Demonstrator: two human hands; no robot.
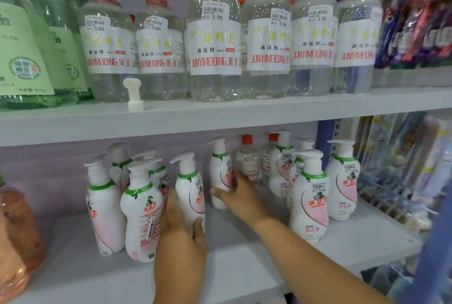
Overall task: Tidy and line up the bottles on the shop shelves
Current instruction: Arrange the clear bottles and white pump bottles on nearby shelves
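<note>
Two grey shop shelves fill the view: the upper shelf [244,113] carries a fairly even row of clear orange-capped bottles [215,42] along its front edge, while the lower shelf [244,267] holds white pump bottles in loose clusters. On the lower shelf the left hand [181,237] grasps a pump bottle [189,188] near the middle, fingers behind it and thumb curled round its front. The right hand [238,193] reaches further back and grips a second pump bottle [220,174], thumb across its front. Both bottles stand upright, long axes vertical, the right-hand one behind and to the right of the left-hand one. Another cluster [127,201] crowds the left side of the shelf, and a further group [313,193] stands to the right. Judging by this, the rear bottle lies away from the front edge, so the right hand would need to draw it forward to bring it level with its neighbour.
</note>
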